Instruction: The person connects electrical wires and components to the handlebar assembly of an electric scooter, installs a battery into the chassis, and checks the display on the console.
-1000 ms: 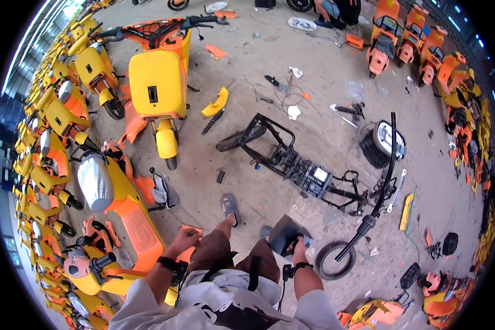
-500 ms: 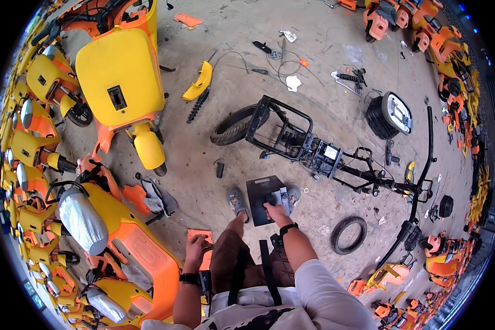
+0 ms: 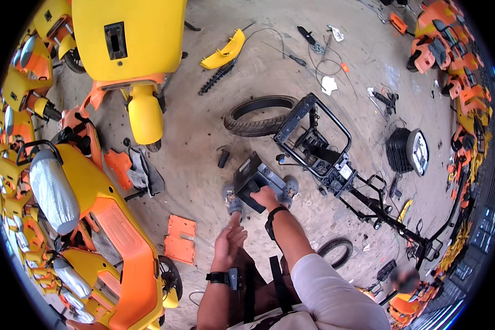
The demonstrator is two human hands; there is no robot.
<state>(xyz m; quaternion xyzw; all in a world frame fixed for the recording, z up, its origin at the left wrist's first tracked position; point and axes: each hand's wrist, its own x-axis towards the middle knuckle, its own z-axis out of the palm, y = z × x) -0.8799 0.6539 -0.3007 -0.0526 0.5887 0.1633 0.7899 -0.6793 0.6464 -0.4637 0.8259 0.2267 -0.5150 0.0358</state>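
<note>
The right grip [image 3: 265, 197] is narrow, closed on a black box [image 3: 246, 171] with the fingers curled in at its near side. The box sits tilted just ahead of that grip and to its left, between two grey clogs [image 3: 232, 199]; whether its underside touches the floor [image 3: 201, 190] I cannot tell.

The left grip [image 3: 229, 241] hangs nearer the body and left of the right one — part-open, fingers loosely bent. Left of it an orange panel [image 3: 177, 248] lies flat, and farther left stands a yellow-and-orange scooter [image 3: 119, 226].

Ahead and right of the right grip lies a bare black frame [image 3: 338, 175], a thick tyre [image 3: 251, 127] at its far end. A thinner tyre [image 3: 347, 254] lies nearer, right of the grip — partly behind the sleeve [image 3: 330, 289].
</note>
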